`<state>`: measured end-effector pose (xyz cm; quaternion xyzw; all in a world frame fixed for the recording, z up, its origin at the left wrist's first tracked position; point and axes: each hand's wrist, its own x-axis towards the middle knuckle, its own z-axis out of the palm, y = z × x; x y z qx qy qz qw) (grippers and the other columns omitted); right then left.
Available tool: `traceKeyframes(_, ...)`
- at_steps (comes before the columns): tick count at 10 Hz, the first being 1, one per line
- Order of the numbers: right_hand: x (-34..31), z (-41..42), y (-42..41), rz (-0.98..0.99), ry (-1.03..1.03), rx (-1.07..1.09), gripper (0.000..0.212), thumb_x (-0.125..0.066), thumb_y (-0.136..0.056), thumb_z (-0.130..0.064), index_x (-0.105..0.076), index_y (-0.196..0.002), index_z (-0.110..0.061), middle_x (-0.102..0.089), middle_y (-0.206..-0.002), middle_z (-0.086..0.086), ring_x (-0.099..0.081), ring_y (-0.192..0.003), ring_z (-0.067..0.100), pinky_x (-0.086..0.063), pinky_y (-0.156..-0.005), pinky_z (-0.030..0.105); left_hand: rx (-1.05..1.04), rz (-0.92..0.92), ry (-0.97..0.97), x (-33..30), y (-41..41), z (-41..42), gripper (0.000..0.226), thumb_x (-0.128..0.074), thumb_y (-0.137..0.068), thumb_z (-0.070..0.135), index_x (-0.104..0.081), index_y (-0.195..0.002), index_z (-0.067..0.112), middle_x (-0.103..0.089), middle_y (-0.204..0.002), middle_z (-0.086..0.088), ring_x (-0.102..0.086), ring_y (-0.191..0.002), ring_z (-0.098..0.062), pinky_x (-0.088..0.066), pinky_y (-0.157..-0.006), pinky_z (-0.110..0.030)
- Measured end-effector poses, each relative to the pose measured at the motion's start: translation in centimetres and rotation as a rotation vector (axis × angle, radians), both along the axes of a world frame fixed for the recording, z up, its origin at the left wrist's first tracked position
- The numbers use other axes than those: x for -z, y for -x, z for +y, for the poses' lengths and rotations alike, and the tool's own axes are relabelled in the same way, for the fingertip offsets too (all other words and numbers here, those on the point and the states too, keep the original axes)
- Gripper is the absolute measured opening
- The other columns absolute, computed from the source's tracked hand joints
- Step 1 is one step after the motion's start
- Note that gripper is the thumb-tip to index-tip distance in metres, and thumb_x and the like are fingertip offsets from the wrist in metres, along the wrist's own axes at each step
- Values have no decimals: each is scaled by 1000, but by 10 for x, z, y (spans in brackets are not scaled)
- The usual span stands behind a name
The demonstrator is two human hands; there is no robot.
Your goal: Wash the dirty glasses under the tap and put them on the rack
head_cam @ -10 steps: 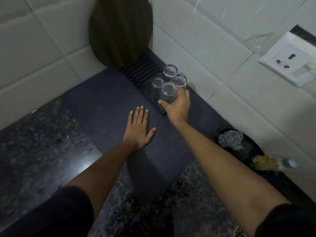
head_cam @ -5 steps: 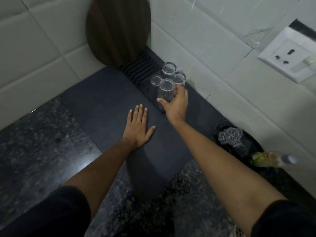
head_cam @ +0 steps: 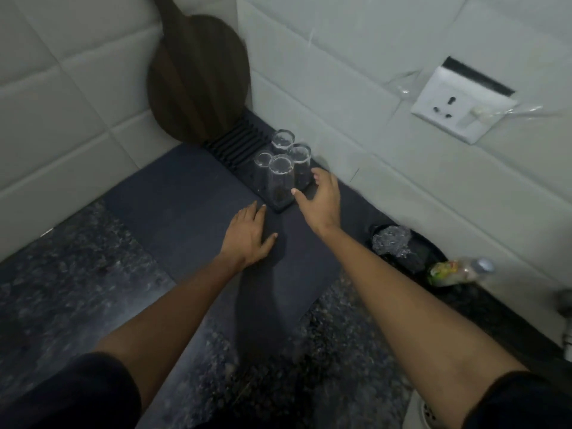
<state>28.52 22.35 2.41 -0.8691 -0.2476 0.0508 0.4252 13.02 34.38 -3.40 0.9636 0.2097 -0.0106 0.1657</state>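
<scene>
Setting: corner of a kitchen counter, dark speckled granite worktop (head_cam: pixel 77 289), walls in pale grey-white tile (head_cam: pixel 356 88).

Dark drying mat (head_cam: pixel 185 212): lies flat on the worktop, running into the corner.

Black ribbed rack (head_cam: pixel 235 144): sits at the mat's far edge, along the right-hand wall.

Glasses, clear, four in a tight cluster at the near end of the rack, standing upright; whether mouth-up or inverted cannot be told. Nearest glass (head_cam: pixel 281 181); left glass (head_cam: pixel 263 168) just beside it; right glass (head_cam: pixel 299 164); far glass (head_cam: pixel 282 140) behind them.

Round dark wooden chopping board (head_cam: pixel 198 82): propped upright in the corner, behind the rack.

White wall socket with switch (head_cam: pixel 458 109): on the right wall, under a film of clear plastic.

Black dish (head_cam: pixel 430 252): against the right wall, holding a steel scouring pad (head_cam: pixel 391 243). Plastic bottle (head_cam: pixel 458 272): beside the dish.

Left hand (head_cam: pixel 247 236): palm down, flat on the mat, fingers straight and together, thumb spread; near the rack's corner.

Right hand (head_cam: pixel 322 199): just right of the nearest glass, fingers loosely spread, holding nothing; thumb tip close to the glass base, contact cannot be told.

Both forearms bare, dark sleeves at the lower edge.
</scene>
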Motion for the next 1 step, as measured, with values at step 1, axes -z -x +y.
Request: traceKeyframes(1, -27, -43, -5, -72, 36, 28, 63, -80, -89, -29, -53, -142, -9, -51, -137, 10, -53, -127, 25, -45, -107, 35, 81, -76, -52, -31, -13, -26, 87, -52, -90, 65, -40, -153, 6, -52, -146, -17, -52, -129, -36, -44, -107, -47)
